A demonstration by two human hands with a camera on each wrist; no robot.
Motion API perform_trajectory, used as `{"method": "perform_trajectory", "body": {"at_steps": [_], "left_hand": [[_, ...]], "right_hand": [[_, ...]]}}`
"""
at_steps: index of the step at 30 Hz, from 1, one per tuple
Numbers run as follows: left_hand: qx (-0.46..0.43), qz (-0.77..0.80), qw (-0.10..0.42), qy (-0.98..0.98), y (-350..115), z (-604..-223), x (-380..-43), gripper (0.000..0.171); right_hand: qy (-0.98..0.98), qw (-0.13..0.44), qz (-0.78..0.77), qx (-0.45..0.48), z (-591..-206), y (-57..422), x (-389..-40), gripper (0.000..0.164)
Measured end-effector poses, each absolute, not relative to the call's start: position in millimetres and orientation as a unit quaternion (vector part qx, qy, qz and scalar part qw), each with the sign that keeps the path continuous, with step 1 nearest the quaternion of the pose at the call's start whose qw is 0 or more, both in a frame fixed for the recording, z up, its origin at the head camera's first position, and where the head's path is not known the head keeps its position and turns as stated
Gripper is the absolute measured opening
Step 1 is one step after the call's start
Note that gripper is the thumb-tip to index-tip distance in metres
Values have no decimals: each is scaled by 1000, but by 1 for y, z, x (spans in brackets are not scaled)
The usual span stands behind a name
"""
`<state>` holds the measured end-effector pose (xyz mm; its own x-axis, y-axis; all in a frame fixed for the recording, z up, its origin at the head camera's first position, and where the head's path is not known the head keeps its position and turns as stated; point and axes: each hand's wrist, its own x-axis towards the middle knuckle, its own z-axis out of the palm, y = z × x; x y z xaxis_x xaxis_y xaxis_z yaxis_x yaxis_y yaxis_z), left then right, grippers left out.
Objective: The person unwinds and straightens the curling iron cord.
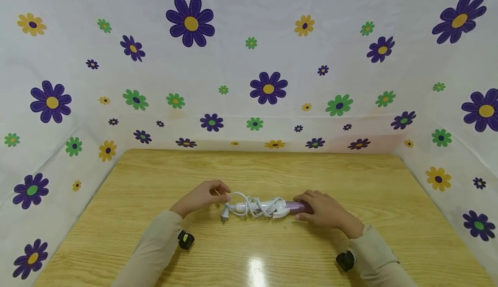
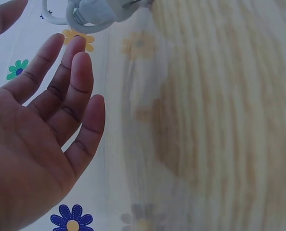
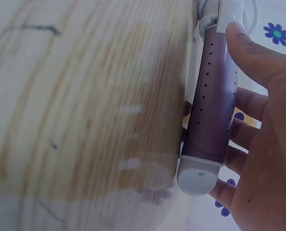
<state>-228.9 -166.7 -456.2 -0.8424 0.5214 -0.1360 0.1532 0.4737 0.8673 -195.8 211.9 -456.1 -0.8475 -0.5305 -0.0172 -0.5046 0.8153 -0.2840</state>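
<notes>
A curling iron lies crosswise on the wooden table, its purple barrel [image 3: 211, 96] dotted with small holes and tipped in white. White cord [image 1: 256, 208] is wound about its white handle, and the plug [image 1: 225, 212] hangs out at the left end. My right hand [image 1: 324, 209] grips the barrel, thumb along the near side by the white clip and fingers round the far side. At the plug end, my left hand [image 1: 208, 195] has its fingertips right by a loop of cord. In the left wrist view its fingers [image 2: 80, 77] are loosely bent, with thumb and forefinger apart.
The wooden table [image 1: 249, 170] has white flowered cloth [image 1: 233, 62] behind it and on both sides. Black wrist cameras [image 1: 186, 240] sit below each sleeve. Light glares on the table's near middle.
</notes>
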Motion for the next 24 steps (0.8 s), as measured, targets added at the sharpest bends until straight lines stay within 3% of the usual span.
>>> {"method": "perform_trajectory", "body": {"at_steps": [9, 24], "left_hand": [[189, 465, 212, 838, -167, -462, -233, 19], [189, 484, 233, 822, -164, -466, -233, 17]], "right_hand": [[944, 47, -159, -286, -457, 211, -200, 43], [936, 61, -183, -293, -466, 201, -206, 39]]}}
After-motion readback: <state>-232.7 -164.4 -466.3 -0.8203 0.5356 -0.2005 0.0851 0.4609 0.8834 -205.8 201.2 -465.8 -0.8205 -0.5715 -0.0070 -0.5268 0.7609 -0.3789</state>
